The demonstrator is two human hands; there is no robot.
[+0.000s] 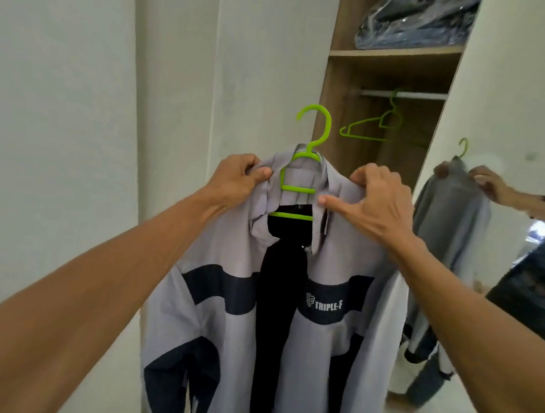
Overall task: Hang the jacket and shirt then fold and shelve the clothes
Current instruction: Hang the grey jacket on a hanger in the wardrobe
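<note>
Facing the open wooden wardrobe (337,94) at far right, probably aiming for its metal rail (413,95). Holding up the grey fabric jacket with dark panels (226,245) near centre. Clamping its shoulders in left hand (233,181) and right hand (373,201), seating the lime-green plastic hanger (297,189) inside the collar.

The jacket (319,347), below the left hand (237,178) and right hand (373,201): light grey body; dark slate chest band and lower panels; black lining along the open front; white "TRIPLE-F" lettering and emblem on the band under the right hand; hanger (305,156), between the hands: plain lime green; second hanger (365,123), above the right hand: the same green; wardrobe interior (342,88), beyond the right hand: brown wood grain; door (54,113), left of the left hand: plain white.
</note>
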